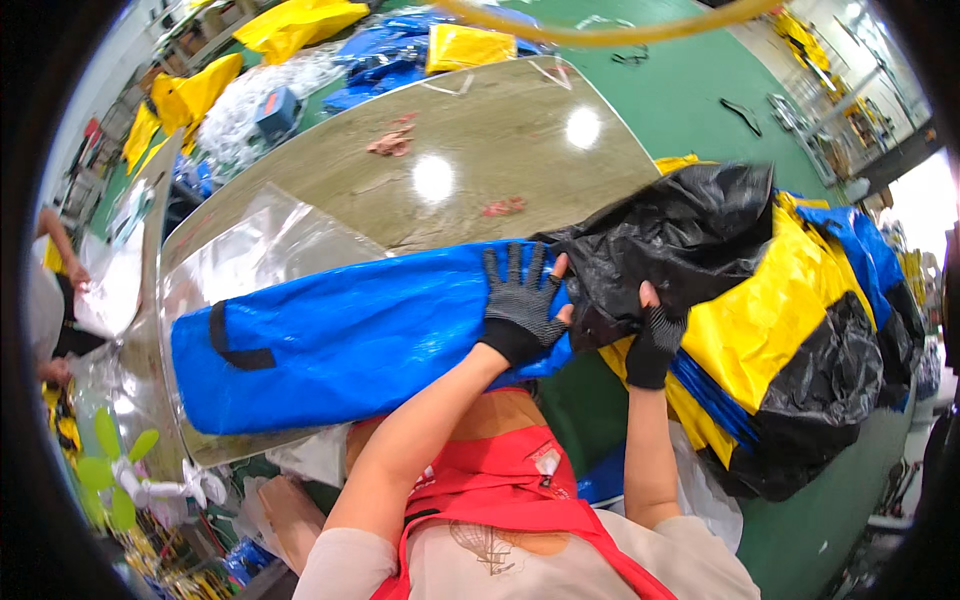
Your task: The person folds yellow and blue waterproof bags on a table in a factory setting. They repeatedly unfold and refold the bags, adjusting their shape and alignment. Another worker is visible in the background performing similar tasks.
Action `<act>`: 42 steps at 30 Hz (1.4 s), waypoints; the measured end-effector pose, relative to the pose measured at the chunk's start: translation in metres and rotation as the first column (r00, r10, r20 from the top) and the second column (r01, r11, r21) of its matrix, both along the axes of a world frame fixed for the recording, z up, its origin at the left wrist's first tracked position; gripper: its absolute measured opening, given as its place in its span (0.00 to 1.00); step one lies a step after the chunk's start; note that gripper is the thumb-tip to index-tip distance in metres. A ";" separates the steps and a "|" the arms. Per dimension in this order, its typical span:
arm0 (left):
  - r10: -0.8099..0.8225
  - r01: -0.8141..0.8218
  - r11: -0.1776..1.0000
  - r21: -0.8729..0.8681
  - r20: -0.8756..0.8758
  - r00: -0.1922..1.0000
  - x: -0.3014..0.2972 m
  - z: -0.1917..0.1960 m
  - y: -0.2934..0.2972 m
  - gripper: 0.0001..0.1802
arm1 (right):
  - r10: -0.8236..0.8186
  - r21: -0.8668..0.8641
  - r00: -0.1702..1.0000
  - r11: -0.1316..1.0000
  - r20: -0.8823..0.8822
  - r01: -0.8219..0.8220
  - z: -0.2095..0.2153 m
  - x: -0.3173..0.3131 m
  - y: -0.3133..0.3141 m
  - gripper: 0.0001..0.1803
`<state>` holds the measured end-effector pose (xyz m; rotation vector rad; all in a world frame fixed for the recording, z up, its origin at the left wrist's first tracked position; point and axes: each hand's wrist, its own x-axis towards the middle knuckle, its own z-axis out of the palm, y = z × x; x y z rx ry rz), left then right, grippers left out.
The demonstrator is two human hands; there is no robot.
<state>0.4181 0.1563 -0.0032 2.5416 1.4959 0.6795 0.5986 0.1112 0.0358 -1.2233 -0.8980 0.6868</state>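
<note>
A long blue bag (350,330) of shiny coated fabric lies flat along the table's near edge, with a black strap handle (220,340) at its left end. At its right it joins a crumpled black section (690,230). My left hand (525,305), in a dark grey glove with bare thumb and fingertip, presses flat on the blue part beside the join, fingers spread. My right hand (655,345), gloved likewise, grips the black section's near edge with the thumb on top; its other fingers are hidden below.
Beneath the bag is a glossy brown table (330,150) with pinkish scraps (392,140) and a clear plastic sheet (270,245). Yellow, blue and black bags (770,320) pile up at right. A green-bladed fan (120,470) stands lower left. Another person's arm (65,245) shows at far left.
</note>
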 end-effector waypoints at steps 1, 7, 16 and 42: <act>0.000 0.000 1.000 -0.012 0.015 1.000 -0.003 -0.002 0.000 0.39 | 0.084 0.060 0.964 0.993 0.253 -0.102 0.016 -0.031 -0.002 0.21; -0.073 0.074 0.997 -0.034 0.035 0.997 -0.018 -0.003 -0.024 0.30 | 0.011 0.117 0.214 0.808 0.977 -0.577 0.029 -0.138 -0.023 0.18; -0.394 0.547 0.782 -0.298 0.445 0.805 -0.177 0.133 -0.128 0.22 | 0.063 0.023 0.118 0.786 0.991 -0.618 0.014 -0.154 -0.034 0.19; 0.449 -0.448 0.891 0.071 -0.275 0.850 -0.373 0.003 -0.140 0.33 | 0.814 -0.633 -0.116 0.343 0.569 -0.694 0.084 -0.301 0.003 0.30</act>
